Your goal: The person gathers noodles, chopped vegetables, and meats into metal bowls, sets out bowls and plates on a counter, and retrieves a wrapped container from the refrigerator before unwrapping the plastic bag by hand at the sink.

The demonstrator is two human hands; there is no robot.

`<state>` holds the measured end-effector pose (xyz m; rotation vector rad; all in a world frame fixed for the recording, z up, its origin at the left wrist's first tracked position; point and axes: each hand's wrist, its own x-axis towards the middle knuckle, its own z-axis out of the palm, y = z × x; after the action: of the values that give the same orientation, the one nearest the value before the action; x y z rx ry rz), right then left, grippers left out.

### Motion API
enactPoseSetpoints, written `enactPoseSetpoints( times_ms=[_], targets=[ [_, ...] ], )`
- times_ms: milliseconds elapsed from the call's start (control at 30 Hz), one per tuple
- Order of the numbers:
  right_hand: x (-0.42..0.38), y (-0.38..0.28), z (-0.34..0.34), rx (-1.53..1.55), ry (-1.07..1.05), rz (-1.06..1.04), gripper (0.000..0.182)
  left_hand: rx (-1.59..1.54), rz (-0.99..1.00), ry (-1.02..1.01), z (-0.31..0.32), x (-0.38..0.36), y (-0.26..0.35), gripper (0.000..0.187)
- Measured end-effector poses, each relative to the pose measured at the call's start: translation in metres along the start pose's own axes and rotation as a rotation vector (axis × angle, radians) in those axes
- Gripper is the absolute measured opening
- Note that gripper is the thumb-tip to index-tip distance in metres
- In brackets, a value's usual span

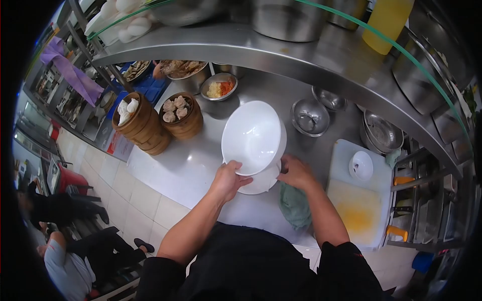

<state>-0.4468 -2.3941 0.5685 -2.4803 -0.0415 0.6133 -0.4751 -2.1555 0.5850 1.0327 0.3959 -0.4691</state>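
A large white bowl is tilted above the steel counter, its inside facing me and showing nothing in it. My left hand grips its lower left rim, thumb on the inside. Below the bowl lies a white plate, partly covered by it. My right hand is at the lower right of the bowl, by the plate's edge, with its fingers bent; its fingertips are partly hidden, so what they grip is unclear. A green cloth hangs or lies just under my right wrist.
Bamboo steamers with dumplings stand at the left, near a metal bowl of chopped food. Small metal bowls sit behind at right. A cutting board holds a small white bowl. A steel shelf crosses overhead. People are at lower left.
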Motion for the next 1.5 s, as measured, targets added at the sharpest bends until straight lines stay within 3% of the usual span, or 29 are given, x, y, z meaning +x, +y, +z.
enactPoseSetpoints(
  times_ms=[167,433,567,800,900,1100,1300,1500],
  targets=[
    [0.003,-0.012,0.007,0.072,0.202,-0.037,0.077,-0.012,0.104,0.014,0.008,-0.007,0.024,0.052],
    [0.050,-0.007,0.036,-0.057,0.507,-0.061,0.060,0.038,0.090,0.027,-0.003,-0.026,0.036,0.057],
    [0.068,0.007,0.044,-0.122,0.552,-0.074,0.050,0.255,0.033,0.141,-0.011,-0.030,0.030,0.057],
    [0.057,0.025,0.033,0.270,0.566,-0.104,0.029,0.540,-0.034,0.165,-0.029,-0.011,0.017,0.051],
    [0.033,0.030,0.026,0.242,0.339,-0.031,0.027,0.585,-0.069,0.133,-0.041,0.001,0.016,0.050],
    [0.005,0.001,0.015,-0.060,0.172,0.009,0.039,0.604,-0.113,0.129,-0.037,0.005,0.018,0.049],
    [0.011,-0.007,0.021,-0.158,0.245,0.070,0.033,0.599,-0.111,0.143,-0.039,0.005,0.016,0.047],
    [0.021,0.015,0.018,-0.034,0.245,0.024,0.021,0.645,-0.097,0.149,-0.041,0.004,0.014,0.047]
  ],
)
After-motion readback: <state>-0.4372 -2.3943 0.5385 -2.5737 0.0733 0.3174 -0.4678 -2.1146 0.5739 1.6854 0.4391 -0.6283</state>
